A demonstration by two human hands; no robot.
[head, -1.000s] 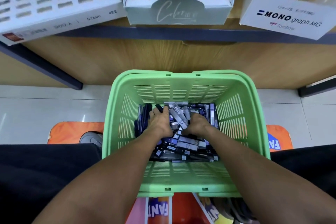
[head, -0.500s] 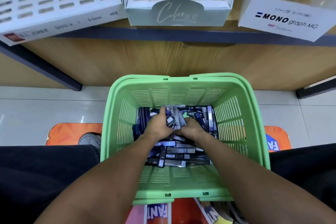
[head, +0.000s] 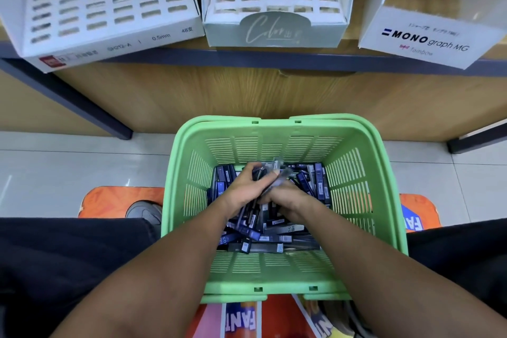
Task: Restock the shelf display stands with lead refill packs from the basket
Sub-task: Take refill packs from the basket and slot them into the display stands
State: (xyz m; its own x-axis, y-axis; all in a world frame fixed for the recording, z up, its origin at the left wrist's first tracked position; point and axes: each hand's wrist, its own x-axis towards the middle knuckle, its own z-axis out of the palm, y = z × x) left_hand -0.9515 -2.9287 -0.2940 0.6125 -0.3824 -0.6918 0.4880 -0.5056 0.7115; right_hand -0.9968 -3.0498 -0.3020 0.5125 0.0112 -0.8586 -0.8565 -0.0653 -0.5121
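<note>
Both hands gather a bundle of lead refill packs in the basket

The fingers (head: 253, 173) of the left hand (head: 244, 186) curl round a small bundle of packs (head: 275, 170), now drawn tighter and lifted a little above the heap than half a second ago, so a handful looks nearly ready for the shelf; the right hand (head: 288, 199) closes in beside it, its fingers hidden. The lead refill packs (head: 274, 233) fill the floor of the green basket (head: 384, 200); the display stands (head: 109, 8) on the shelf (head: 274, 59) beyond its far rim show empty slots

Dark lead refill packs (head: 274, 239) heaped loose in green basket (head: 389, 200); slotted stands (head: 109, 3) unfilled.
</note>
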